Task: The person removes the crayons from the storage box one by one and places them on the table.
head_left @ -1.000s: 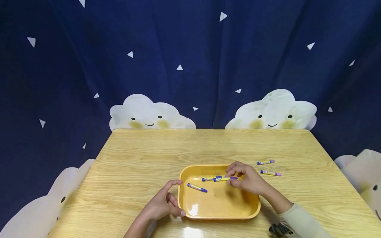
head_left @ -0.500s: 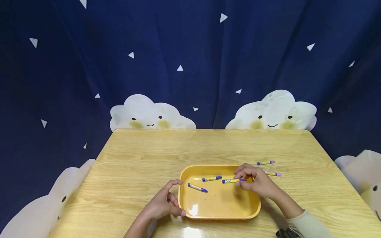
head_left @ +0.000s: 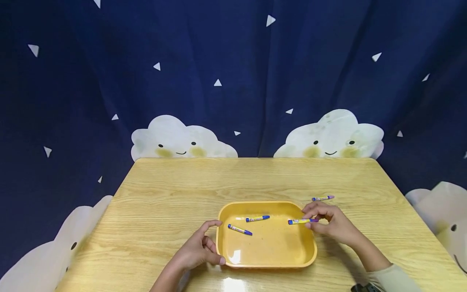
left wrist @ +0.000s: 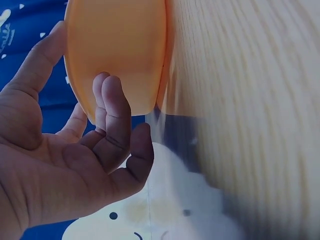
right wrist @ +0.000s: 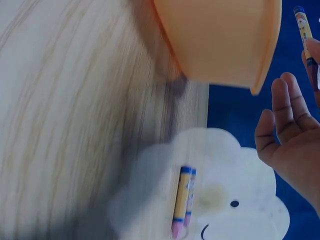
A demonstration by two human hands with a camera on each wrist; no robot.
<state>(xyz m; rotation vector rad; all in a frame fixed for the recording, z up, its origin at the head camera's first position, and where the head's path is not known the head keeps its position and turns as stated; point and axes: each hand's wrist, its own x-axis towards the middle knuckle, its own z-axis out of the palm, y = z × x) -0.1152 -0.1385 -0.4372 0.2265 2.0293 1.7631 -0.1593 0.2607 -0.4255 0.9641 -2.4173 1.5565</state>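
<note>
In the head view my left hand (head_left: 200,249) holds the left end of a yellow plastic tray (head_left: 268,265), thumb at the near corner and index finger on the rim. The left wrist view has its other fingers (left wrist: 116,100) bent beside the tray wall (left wrist: 117,40). Over the tray's right rim, my right hand (head_left: 330,222) pinches a purple-tipped crayon (head_left: 297,222) between thumb and fingertips. Inside the tray lie two blue-tipped crayons, one nearer the back (head_left: 258,219) and one nearer the left (head_left: 239,230).
A pink-tipped crayon (head_left: 322,198) rests on the wooden table (head_left: 175,186) beyond my right hand. The right wrist view has two pink-tipped crayons (right wrist: 182,197) side by side. A dark blue curtain (head_left: 204,48) with white clouds hangs behind the table.
My right hand has lifted the purple-tipped crayon from beside the blue ones and carried it rightward to the tray's right rim. My left hand keeps its place on the tray.
</note>
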